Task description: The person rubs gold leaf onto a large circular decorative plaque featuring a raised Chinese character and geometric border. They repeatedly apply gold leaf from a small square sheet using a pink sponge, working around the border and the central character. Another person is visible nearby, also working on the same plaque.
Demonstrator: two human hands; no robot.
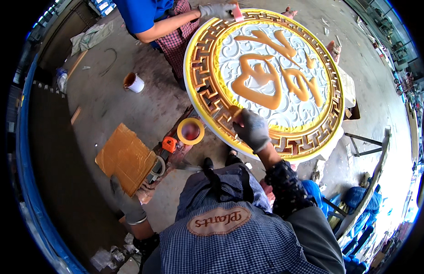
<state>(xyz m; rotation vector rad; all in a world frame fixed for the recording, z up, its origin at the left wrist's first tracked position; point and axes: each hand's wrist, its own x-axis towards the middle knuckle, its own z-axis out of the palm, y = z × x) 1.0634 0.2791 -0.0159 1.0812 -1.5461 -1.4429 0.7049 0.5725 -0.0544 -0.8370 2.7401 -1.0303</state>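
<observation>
At frame centre the gloved right hand (251, 129) is curled shut on a small gold-tipped tool, pressed to the lower rim of the round medallion (266, 77) — white scrollwork inside, gold fret border, amber relief figures. The left hand (125, 201), lower left, grips a paint-smeared cardboard (126, 157); how tightly, I cannot tell. A tape roll (190, 131) and cup (134, 82) sit on the grey concrete floor (111, 105). Upper centre, a co-worker's gloved hand (216, 10) touches the medallion's top edge.
</observation>
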